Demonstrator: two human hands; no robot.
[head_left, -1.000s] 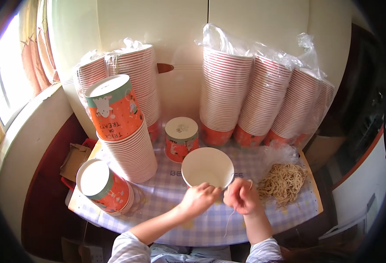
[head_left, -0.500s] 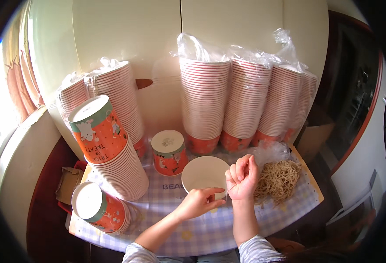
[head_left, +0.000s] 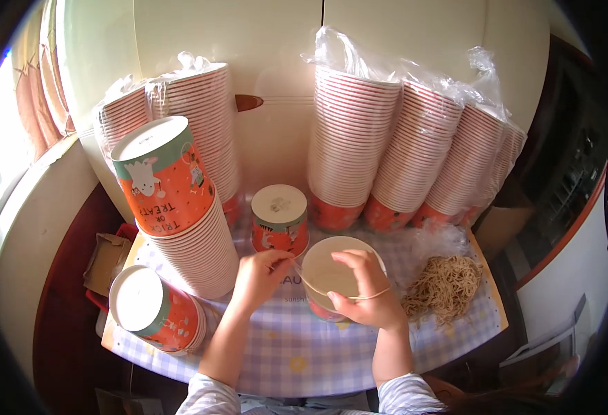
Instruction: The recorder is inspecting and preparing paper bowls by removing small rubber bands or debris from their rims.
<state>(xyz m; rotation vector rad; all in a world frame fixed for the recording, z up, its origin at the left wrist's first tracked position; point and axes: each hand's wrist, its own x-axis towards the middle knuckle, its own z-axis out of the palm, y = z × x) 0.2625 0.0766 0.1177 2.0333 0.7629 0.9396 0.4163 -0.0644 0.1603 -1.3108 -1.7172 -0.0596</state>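
Over an upright paper bucket with a white inside, both my hands work at one thin tan cord. My left hand pinches one end of it between thumb and fingertips, left of the bucket's rim. From there the cord dips across the bucket's mouth to my right hand and lies across that hand near the thumb. The right thumb and forefinger are spread apart above the rim; its other fingers are partly hidden. Right of this hand lies a tangled pile of tan cords.
Behind the hands an orange bucket stands upside down. Stacked buckets rise at left, with a shorter stack lying tilted in front. Tall plastic-wrapped stacks line the back. A checked cloth covers the table.
My left hand has moved left and up, drawing the cord out across the bucket's mouth. My right hand has turned from a fist to spread fingers and come lower. The view has shifted slightly.
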